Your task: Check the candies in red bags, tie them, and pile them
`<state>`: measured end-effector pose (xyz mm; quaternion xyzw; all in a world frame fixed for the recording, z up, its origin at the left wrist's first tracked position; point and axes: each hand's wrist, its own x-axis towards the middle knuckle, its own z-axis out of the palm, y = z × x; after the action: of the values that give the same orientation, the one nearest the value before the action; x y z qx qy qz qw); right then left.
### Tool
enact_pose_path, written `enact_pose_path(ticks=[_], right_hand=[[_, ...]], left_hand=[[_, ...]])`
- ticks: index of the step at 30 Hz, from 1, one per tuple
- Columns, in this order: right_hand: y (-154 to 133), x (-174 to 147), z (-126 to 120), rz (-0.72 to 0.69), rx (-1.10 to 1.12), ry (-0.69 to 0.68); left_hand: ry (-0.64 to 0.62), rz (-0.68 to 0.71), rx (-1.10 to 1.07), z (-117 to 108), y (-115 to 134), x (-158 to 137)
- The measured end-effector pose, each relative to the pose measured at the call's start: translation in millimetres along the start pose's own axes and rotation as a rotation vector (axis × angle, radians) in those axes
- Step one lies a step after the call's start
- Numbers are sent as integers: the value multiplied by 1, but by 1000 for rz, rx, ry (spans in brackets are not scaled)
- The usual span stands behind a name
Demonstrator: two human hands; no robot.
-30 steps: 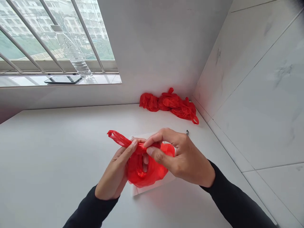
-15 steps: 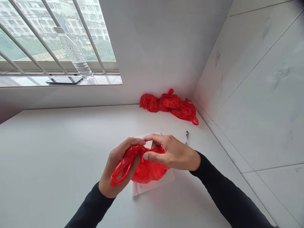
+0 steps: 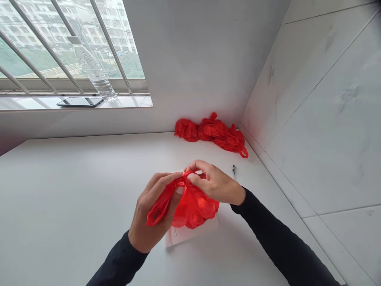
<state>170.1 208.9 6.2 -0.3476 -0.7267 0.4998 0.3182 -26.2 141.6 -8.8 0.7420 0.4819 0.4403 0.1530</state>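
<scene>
A crumpled red plastic bag (image 3: 195,206) is held up between both hands, above the white table. My left hand (image 3: 156,210) is closed round the bag's gathered top, and a loop of red plastic lies across its palm. With thumb and fingers, my right hand (image 3: 212,180) pinches the bag near the same gathered spot, close to my left fingertips. Below the bag lies a sheet of white paper (image 3: 190,234) with a little dark writing, partly hidden by the bag and hands. What the bag may contain does not show.
More bunched red plastic bags (image 3: 214,133) lie against the wall at the table's (image 3: 74,190) back right. A pen (image 3: 233,170) sits beyond my right wrist. On the windowsill are a clear water bottle (image 3: 98,75) and a flat dark-edged tablet or phone (image 3: 80,102). A tiled wall (image 3: 321,119) bounds the right side.
My right thumb and fingers have closed on the bag's top, after being spread apart. Both hands have risen slightly, and the bag hangs a bit further right.
</scene>
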Motion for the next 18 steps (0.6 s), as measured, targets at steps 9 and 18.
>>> enact_pose_path(ticks=[9, 18], right_hand=[[15, 8, -21, -71, 16, 150], [82, 30, -77, 39, 84, 394]], left_hand=[[103, -165, 39, 2, -11, 1], [111, -348, 321, -12, -21, 8]])
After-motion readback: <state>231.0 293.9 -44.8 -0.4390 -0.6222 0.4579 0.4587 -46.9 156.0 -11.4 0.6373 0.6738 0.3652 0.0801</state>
